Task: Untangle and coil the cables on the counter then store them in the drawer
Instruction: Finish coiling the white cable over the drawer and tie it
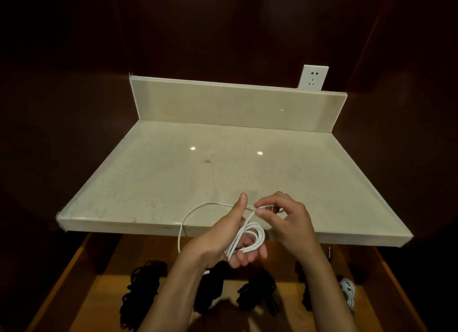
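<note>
Left hand grips a looped white cable; right hand pinches its end. Wooden drawer holds black coils.

We hold both hands close together above the front edge of the counter. Our left hand is turned with the palm to the right, the thumb straight and pointing up, the other fingers curled under and holding loops of the white cable. Our right hand is just beside it, a little nearer to the counter's back, and pinches the cable's free strand between thumb and forefinger. Both forearms are bare and come up from the lower edge.
</note>
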Available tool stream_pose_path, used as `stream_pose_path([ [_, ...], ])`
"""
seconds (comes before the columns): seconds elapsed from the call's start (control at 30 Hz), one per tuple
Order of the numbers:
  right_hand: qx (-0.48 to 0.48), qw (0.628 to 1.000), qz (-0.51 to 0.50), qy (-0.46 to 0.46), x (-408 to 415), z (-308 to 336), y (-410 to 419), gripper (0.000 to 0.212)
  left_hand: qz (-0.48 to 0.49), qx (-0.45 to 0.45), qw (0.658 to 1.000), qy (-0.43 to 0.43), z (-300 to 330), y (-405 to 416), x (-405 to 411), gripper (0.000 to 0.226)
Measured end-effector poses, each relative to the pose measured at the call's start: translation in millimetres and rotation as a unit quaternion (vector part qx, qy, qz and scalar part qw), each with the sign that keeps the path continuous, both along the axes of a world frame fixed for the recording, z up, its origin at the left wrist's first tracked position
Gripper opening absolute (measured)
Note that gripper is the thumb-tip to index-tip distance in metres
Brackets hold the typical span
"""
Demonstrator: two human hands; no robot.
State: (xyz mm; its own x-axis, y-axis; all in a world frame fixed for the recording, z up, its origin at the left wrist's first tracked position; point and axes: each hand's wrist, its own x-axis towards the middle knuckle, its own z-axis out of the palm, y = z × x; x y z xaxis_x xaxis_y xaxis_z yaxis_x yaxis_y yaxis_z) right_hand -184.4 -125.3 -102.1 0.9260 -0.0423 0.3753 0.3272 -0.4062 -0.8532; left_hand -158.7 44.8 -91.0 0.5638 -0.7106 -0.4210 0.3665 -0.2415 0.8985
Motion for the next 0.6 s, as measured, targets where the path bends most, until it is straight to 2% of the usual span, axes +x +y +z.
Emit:
stream_pose_path([
  [0.07,0.010,1.000,-0.008,-0.002,1.3,0.3,-1.6,0.016,-0.038,-0.022,0.999,0.028,1.0,3.6,-0.6,0.101],
  [0.13,0.028,0.999,-0.017,0.004,2.6,-0.1,-1.3,0.010,-0.056,-0.061,0.996,0.032,2.0,6.2,-1.1,0.085],
  [0.27,0.068,0.996,-0.056,0.032,6.4,-4.0,-6.1,0.018,-0.001,-0.151,0.988,-0.010,2.8,11.3,1.0,0.040],
  [0.43,0.086,0.989,-0.096,0.069,9.6,-5.7,-6.7,0.010,0.201,-0.138,0.970,-0.007,4.1,2.9,5.3,0.043],
  [0.6,0.056,0.990,-0.103,0.078,11.7,-4.9,-0.2,0.007,0.368,-0.072,0.923,-0.083,-2.3,-7.8,8.9,0.050],
])
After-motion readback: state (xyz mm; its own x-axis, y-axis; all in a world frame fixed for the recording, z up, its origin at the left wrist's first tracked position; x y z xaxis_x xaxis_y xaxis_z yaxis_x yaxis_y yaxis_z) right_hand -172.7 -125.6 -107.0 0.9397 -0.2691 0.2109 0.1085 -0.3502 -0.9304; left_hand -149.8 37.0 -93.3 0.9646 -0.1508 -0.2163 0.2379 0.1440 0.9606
